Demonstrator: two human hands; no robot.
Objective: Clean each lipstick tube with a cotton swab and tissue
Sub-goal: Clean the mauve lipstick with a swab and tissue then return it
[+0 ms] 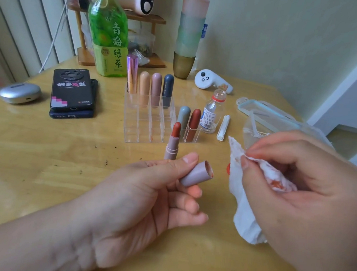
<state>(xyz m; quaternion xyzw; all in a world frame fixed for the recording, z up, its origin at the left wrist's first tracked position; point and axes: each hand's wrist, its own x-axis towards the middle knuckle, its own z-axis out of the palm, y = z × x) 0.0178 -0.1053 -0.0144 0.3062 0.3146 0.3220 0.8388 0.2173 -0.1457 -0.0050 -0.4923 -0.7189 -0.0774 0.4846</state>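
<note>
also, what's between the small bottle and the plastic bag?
A bundle of cotton swabs, lying on the table beside the bottle; the bag is just past it. Head view.

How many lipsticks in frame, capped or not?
7. Organizer back row: gold-pink, peach, mauve, navy. Front right: grey, rust. Uncapped one stands on the table before it, cap in left hand.

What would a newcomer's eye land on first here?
Foreground first: the left hand holds a mauve plastic lipstick cap with orange smears at its rim, and the right hand pinches a crumpled white tissue stained orange-red. Just behind them an uncapped mauve lipstick with a brick-red bullet stands upright before a clear acrylic organiser holding six capped tubes.
</note>
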